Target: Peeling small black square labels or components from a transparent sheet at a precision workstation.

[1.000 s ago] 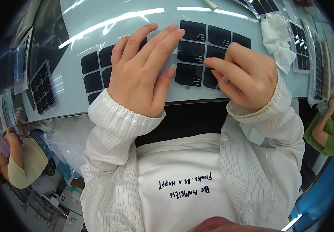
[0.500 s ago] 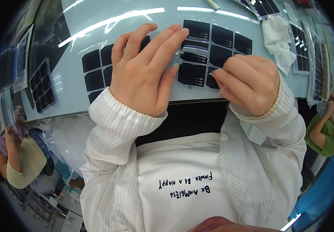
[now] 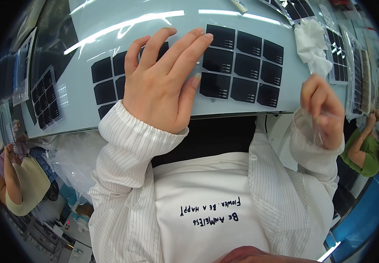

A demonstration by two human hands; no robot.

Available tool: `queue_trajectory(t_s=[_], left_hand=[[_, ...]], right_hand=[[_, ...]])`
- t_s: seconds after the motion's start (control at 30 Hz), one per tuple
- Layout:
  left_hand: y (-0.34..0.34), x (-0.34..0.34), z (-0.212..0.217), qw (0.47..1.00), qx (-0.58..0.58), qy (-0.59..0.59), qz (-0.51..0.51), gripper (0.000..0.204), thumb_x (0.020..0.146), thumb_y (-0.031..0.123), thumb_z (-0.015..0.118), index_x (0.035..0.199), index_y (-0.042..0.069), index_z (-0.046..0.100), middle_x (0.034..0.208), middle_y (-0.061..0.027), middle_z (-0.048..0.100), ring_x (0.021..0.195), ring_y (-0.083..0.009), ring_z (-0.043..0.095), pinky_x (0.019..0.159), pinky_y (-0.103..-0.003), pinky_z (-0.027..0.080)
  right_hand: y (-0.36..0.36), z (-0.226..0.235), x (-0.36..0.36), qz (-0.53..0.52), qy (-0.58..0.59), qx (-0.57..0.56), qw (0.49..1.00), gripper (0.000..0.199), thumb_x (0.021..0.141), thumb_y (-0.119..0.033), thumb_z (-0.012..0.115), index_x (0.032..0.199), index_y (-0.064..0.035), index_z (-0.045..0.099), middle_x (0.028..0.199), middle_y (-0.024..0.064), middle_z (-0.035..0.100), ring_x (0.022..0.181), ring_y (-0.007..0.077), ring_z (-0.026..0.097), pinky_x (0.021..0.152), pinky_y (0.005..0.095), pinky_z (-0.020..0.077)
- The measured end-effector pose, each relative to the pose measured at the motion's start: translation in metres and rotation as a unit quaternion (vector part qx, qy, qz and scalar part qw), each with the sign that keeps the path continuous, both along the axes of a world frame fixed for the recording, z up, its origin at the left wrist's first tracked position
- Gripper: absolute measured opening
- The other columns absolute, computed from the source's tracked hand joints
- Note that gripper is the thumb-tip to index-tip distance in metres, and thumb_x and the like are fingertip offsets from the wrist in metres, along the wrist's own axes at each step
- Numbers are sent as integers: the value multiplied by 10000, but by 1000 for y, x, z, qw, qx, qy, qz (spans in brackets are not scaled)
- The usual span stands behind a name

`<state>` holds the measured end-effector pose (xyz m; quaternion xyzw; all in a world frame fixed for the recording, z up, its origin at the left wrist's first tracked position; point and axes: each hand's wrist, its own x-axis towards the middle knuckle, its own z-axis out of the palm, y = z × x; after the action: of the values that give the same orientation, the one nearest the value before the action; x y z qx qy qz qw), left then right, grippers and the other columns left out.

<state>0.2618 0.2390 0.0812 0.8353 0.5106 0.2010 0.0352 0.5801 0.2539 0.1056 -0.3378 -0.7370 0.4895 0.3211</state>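
Note:
My left hand (image 3: pixel 163 74) lies with fingers stretched out over the gap between two groups of black labels. Its fingertips touch the left edge of the sheet of black labels (image 3: pixel 246 65), which has three rows of dark panels with small pale print. A second sheet of black labels (image 3: pixel 104 91) is partly covered by that hand. Off the table's front edge, to the right, my right hand (image 3: pixel 323 109) is closed in a pinch. From its fingers hangs a thin piece of clear film (image 3: pixel 317 133), hard to make out against the sleeve.
A crumpled white cloth (image 3: pixel 311 44) lies right of the labels. More label sheets lie at the left (image 3: pixel 46 98) and right (image 3: pixel 337 55). A small pale tube (image 3: pixel 239 5) is at the far edge. Co-workers sit at left (image 3: pixel 27 179) and right (image 3: pixel 365 149).
My right hand has moved right and toward me, away from the label sheet, with the clear film. The lower-right labels it covered now show. My left hand stays nearly in place.

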Motion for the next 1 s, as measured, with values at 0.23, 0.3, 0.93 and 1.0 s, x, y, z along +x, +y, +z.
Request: queue_trajectory(t_s=[0.23, 0.3, 0.93, 1.0], left_hand=[[0, 1, 0, 1000, 7, 0, 1, 575, 824, 107, 578, 1398, 126, 541, 1398, -56, 585, 1300, -331, 460, 1131, -450, 240], [-1, 1, 1, 1000, 5, 2, 5, 555, 844, 123, 551, 1400, 128, 545, 1399, -58, 593, 1312, -334, 452, 1132, -432, 239], [1, 1, 1, 1000, -15, -8, -7, 675, 791, 66, 597, 1455, 117, 486, 1407, -69, 571, 1305, -340, 448, 1131, -467, 240], [1, 2, 2, 1000, -11, -9, -12, 676, 788, 66, 598, 1453, 117, 490, 1401, -69, 576, 1300, -343, 454, 1130, -467, 242]], right_hand=[[16, -3, -27, -96, 152, -146, 973, 311, 948, -243, 639, 772, -95, 431, 949, 124, 598, 651, 97, 534, 612, 217, 456], [20, 1, -40, -98, 133, -128, 978, 283, 953, -181, 637, 775, -97, 433, 956, 136, 617, 665, 106, 565, 610, 224, 482], [64, 2, -45, -14, -15, -68, 997, 1049, 785, -921, 331, 1188, 13, 588, 1047, 55, 541, 859, 107, 448, 709, 222, 347], [66, -2, -36, -1, 52, -117, 992, 1093, 749, -958, 314, 1169, 14, 583, 1049, 58, 524, 847, 114, 430, 714, 231, 348]])
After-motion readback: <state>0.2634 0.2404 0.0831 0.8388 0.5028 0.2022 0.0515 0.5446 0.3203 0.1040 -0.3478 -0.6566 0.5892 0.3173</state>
